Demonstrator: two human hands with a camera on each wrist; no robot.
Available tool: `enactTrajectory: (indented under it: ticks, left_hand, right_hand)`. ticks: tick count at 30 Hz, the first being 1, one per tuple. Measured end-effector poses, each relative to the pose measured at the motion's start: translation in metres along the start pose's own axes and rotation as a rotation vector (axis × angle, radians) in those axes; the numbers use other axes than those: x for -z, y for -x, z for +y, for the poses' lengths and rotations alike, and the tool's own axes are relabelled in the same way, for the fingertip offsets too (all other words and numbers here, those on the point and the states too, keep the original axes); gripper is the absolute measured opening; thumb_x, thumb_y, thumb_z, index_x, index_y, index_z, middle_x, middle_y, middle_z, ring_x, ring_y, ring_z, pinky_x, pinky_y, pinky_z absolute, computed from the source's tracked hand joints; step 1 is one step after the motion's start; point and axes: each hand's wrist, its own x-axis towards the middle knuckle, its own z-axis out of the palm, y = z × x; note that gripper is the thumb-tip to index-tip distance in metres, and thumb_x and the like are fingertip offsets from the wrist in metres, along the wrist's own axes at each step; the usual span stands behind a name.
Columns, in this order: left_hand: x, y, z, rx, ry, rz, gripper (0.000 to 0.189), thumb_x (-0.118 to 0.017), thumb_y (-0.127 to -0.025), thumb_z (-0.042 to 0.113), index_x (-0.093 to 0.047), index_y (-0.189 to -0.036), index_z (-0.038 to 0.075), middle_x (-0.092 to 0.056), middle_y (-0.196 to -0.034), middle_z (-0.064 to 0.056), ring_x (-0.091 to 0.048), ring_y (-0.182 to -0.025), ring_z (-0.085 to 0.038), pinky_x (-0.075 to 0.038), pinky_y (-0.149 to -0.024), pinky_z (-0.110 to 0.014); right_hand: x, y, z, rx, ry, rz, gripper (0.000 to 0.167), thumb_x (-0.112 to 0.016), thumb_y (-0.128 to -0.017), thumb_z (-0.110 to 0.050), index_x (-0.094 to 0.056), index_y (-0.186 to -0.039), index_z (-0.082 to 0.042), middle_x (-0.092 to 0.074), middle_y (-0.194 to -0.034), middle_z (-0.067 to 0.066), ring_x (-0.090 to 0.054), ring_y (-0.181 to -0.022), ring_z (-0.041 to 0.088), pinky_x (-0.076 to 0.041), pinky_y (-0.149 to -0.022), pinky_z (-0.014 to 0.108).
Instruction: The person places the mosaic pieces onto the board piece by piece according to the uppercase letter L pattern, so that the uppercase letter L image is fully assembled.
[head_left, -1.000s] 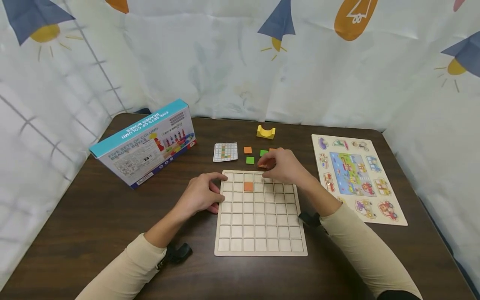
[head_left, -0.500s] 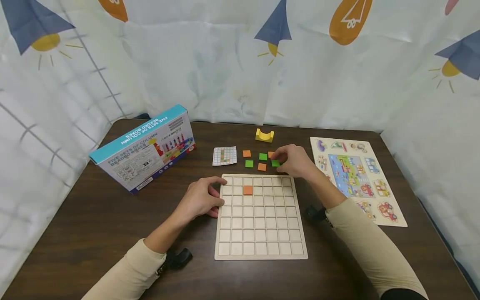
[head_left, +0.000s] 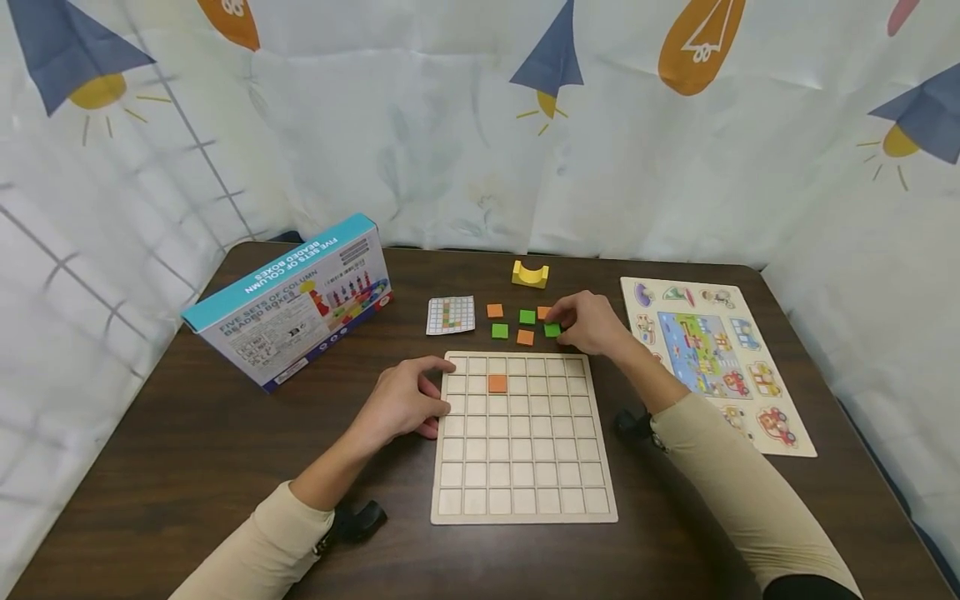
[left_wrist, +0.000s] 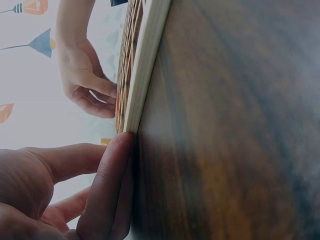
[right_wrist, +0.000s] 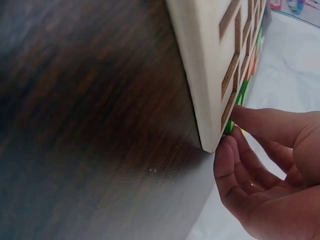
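A light wooden grid board (head_left: pixel 525 429) lies mid-table, with one orange square tile (head_left: pixel 497 383) in a cell near its top left. My left hand (head_left: pixel 408 396) rests against the board's left edge, its fingertips touching the rim near the upper corner; in the left wrist view the fingers (left_wrist: pixel 107 185) press on the board's side. Beyond the top right corner, my right hand (head_left: pixel 588 321) pinches a green square tile (head_left: pixel 552 331) between thumb and finger; the right wrist view shows that green tile (right_wrist: pixel 229 126) between the fingertips, partly hidden by the board.
Several loose orange and green tiles (head_left: pixel 499 332) lie behind the board, beside a small pattern card (head_left: pixel 451 316). Farther back is a yellow curved block (head_left: pixel 530 275). A cardboard box (head_left: pixel 292 304) stands at the left; a picture puzzle board (head_left: pixel 772 367) lies right, partly under the right forearm.
My right hand has moved right, from an orange tile behind the board to the green tile at the row's right end. The left hand has stayed at the board's edge.
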Motion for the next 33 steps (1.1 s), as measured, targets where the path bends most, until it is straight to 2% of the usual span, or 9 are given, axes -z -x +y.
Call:
enactTrajectory:
  ticks: [4, 23, 33]
  left_hand:
    - [0.0013, 0.0015, -0.0009, 0.001, -0.007, 0.003, 0.058, -0.080, -0.083, -0.003, -0.066, -0.137, 0.014, -0.065, -0.094, -0.015, -0.071, -0.055, -0.019, -0.065, -0.051, -0.035]
    - [0.0002, -0.0005, -0.0003, 0.019, -0.020, -0.005, 0.057, -0.080, -0.084, 0.000, -0.066, -0.137, 0.016, -0.064, -0.097, -0.015, -0.072, -0.057, -0.019, -0.065, -0.053, -0.034]
    - [-0.0001, -0.0009, -0.0002, 0.016, 0.002, -0.006, 0.057, -0.080, -0.084, -0.002, -0.066, -0.136, 0.016, -0.065, -0.096, -0.015, -0.072, -0.056, -0.019, -0.065, -0.053, -0.035]
  right_hand:
    - [-0.0023, -0.0025, 0.0001, 0.023, 0.005, 0.002, 0.029, -0.077, -0.087, 0.002, -0.077, -0.115, -0.006, -0.075, -0.111, 0.014, -0.069, -0.102, 0.029, -0.063, -0.087, 0.045]
    - [0.0010, -0.0012, -0.0029, 0.019, 0.013, 0.000, 0.032, -0.071, -0.088, 0.005, -0.079, -0.116, -0.006, -0.077, -0.112, 0.014, -0.070, -0.100, 0.029, -0.063, -0.082, 0.043]
    - [0.0029, 0.0044, -0.0054, -0.031, -0.028, 0.019, 0.030, -0.072, -0.089, 0.003, -0.080, -0.116, -0.008, -0.077, -0.112, 0.014, -0.070, -0.101, 0.029, -0.063, -0.078, 0.039]
